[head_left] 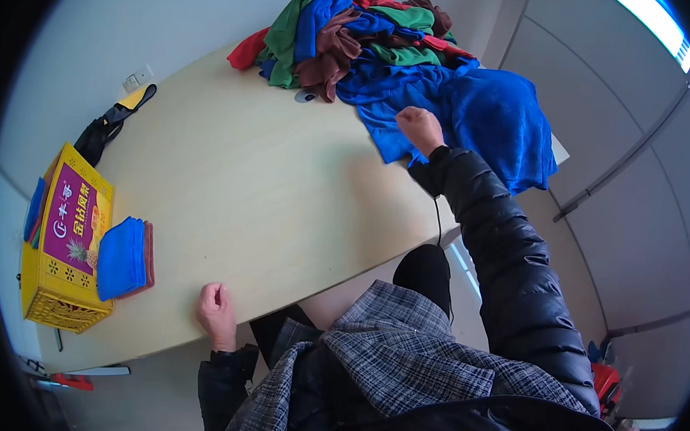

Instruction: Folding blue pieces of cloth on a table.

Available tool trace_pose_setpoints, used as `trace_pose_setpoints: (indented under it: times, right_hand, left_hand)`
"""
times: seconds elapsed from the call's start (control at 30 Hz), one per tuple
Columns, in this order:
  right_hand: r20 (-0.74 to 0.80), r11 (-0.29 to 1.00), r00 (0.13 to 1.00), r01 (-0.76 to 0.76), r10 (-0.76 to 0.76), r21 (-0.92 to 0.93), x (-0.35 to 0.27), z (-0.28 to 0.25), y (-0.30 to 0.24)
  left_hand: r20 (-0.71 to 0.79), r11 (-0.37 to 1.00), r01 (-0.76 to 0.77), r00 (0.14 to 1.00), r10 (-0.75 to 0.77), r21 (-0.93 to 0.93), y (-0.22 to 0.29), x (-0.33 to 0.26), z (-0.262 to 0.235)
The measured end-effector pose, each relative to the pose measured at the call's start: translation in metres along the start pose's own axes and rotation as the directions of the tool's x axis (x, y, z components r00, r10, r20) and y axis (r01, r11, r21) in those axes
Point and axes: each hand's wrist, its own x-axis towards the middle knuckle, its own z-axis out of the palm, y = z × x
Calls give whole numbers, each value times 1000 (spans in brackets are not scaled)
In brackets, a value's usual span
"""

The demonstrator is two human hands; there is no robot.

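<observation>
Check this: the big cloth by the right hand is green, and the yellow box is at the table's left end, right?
Not quite: the head view shows the big cloth by the right hand is blue, not green. The rest is right.

A white wall socket sits on the pale wall beyond the tabletop. Near it, a dark, strap-like bundle with a yellow patch lies along the tabletop's left edge. A round grommet is set in the surface. Bright light strips shine at upper right, above pale panels; a red object stands low at right.
</observation>
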Motion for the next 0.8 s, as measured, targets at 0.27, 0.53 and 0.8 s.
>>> trace_pose_setpoints:
  times: [0.27,0.53,0.8]
  right_hand:
    - [-213,959,963,-205,163,-193,97,-12,41]
    - [-201,826,964,34,-176,-562,136,12,69]
    - [-143,945,978,103,-153,-310,178,-3,70]
  left_hand:
    - [4,973,-107,994,109,204,25,4,2]
    - [9,973,-21,1000,19,231,28,5,2]
    - [4,981,-28,1000,28,192,32,11,10]
